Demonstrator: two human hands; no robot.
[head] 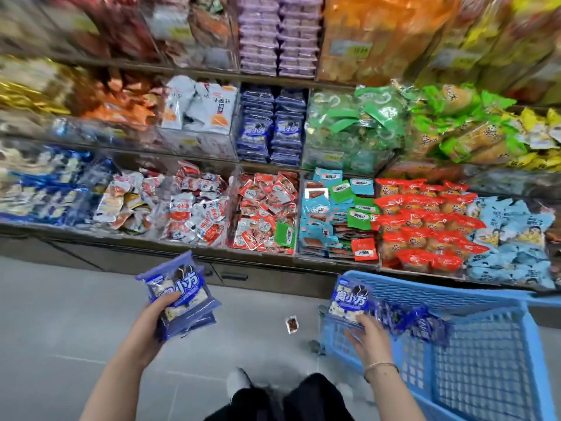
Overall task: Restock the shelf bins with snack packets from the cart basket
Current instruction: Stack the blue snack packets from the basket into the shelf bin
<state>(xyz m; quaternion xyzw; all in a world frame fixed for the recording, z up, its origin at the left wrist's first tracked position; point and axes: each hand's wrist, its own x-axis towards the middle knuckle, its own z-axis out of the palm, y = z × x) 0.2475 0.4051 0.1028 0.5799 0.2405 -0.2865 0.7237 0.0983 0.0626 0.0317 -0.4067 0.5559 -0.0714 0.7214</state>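
The left hand (151, 323) grips a small stack of blue-and-white plastic snack packets (179, 296) over the grey floor; the right hand (368, 335) pinches one matching packet (349, 302) at the near rim of the light blue slatted plastic cart basket (473, 354). Ahead, tiered shelves hold clear bins; the matching blue packets fill a middle-tier bin (271, 126), seemingly near full. More blue packets (409, 323) lie in the basket, so restocking looks underway with stock left to move. One tiny stray packet (292, 324) lies on the floor
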